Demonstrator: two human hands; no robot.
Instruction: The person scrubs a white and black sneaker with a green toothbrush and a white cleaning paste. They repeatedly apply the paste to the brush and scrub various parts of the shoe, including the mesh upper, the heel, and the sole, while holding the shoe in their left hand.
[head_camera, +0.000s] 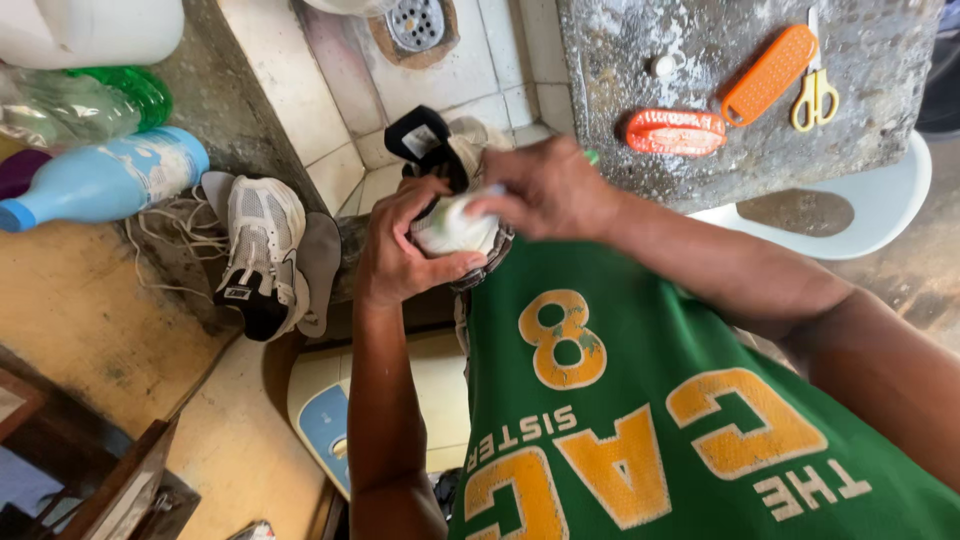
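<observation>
A white sneaker (452, 222) with a black tongue is held up in front of the person's chest, over the tiled corner of a wash basin (470, 70). The left hand (400, 245) grips the shoe from the side and beneath, fingers curled around its toe end. The right hand (545, 188) is closed over the top of the same shoe, its fingers pressed against the upper; whether it holds something small against the shoe cannot be told. The person wears a green jersey (680, 420) with yellow lettering.

To the left, the 2nd sneaker (262, 250), white mesh with a black toe, lies on its side on the stone ledge with its loose laces (165, 245) spread beside it. Farther left lie a blue plastic bottle (100, 182) and a green clear bottle (90, 100), both on their sides.

To the right, on a rough grey stone slab (720, 40), rest 2 orange brushes, one oval (676, 132) and one long (768, 75), with yellow-handled scissors (815, 90) just beside the long one. A round metal drain (416, 22) sits in the basin floor above the shoe.
</observation>
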